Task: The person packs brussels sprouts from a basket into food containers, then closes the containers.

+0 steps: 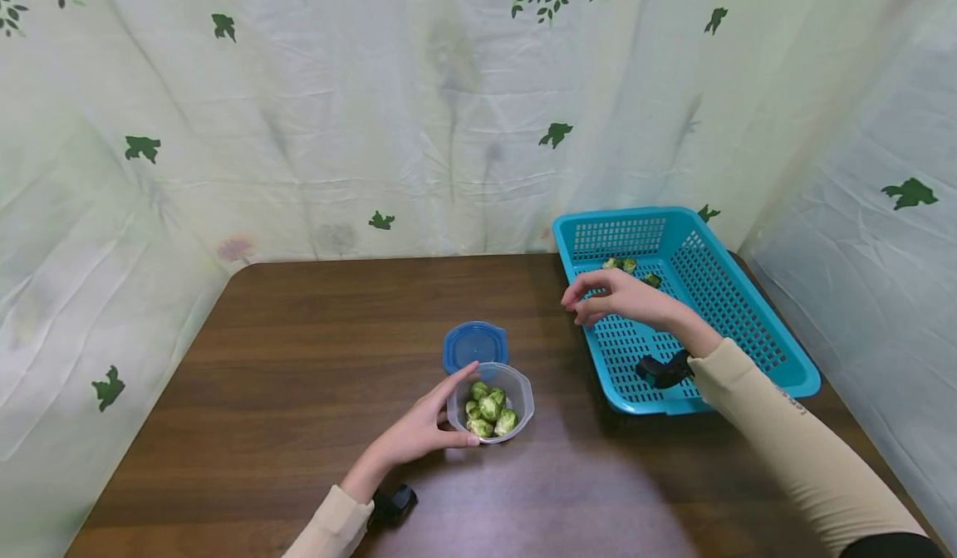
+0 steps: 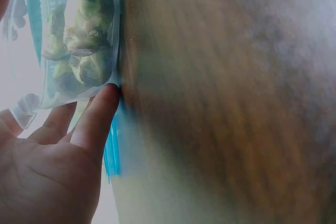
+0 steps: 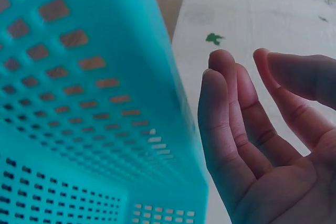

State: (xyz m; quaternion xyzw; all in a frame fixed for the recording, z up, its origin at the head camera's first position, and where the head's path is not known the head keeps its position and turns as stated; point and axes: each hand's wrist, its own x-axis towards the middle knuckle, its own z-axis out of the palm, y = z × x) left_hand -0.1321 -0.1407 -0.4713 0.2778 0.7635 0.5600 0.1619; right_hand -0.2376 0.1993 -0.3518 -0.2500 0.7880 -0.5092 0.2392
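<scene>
A small clear plastic container point(image 1: 527, 408) stands on the table with several Brussels sprouts point(image 1: 489, 408) in it. My left hand point(image 1: 422, 425) holds it from the left, thumb at the near side and index finger at the far rim. The left wrist view shows the sprouts point(image 2: 89, 24) through the container's wall, with the fingertips against its lower part. My right hand point(image 1: 616, 296) is over the left rim of a blue plastic basket point(image 1: 763, 325). In the right wrist view its fingers point(image 3: 215, 114) bend loosely, with nothing between them and the thumb.
A blue lid point(image 1: 474, 346) lies just behind the container. Inside the basket, a few more sprouts point(image 1: 630, 266) sit near the far left corner. The brown wooden table point(image 1: 299, 359) meets a pale leaf-patterned curtain point(image 1: 336, 126) at the back.
</scene>
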